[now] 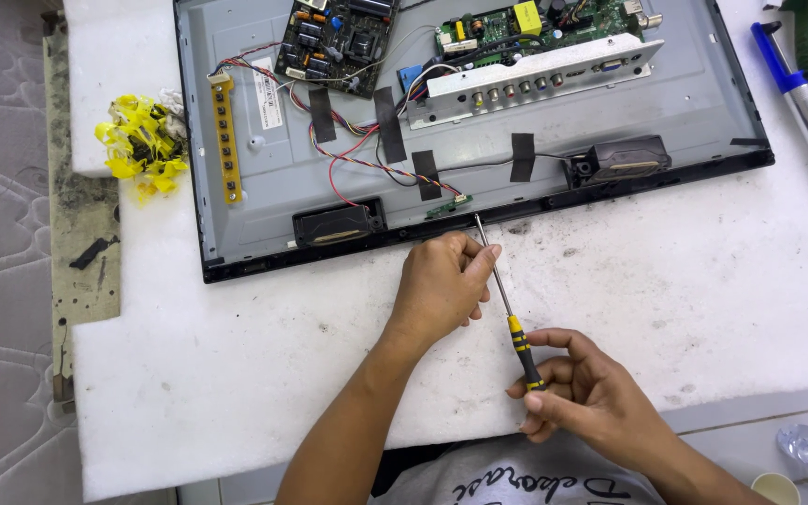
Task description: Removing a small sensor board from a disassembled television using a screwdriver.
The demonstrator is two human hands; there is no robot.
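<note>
Screwdriver (pixel 512 318) work along the lower edge of an opened flat-screen panel (pixel 264 159) on the white bench (pixel 685 281), seen from the head camera. Right hand (pixel 582 388) has its fingers closed around the yellow-and-black handle; left hand (pixel 441 285) pinches the shaft, steadying it. Tip points up and slightly left at the bezel, long axis running from handle near the body toward the panel. Next, I judge, calls for steady pressure while turning.

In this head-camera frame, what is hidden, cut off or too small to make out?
- Screwdriver tip at the panel edge: too small to tell what it meets.
- Handle end: covered by the right hand.
- Left hand fingertips: curled under, hidden behind the shaft.
- Circuit boards: cut off by the top edge.
- Cup: cut off by the bottom edge.
</note>
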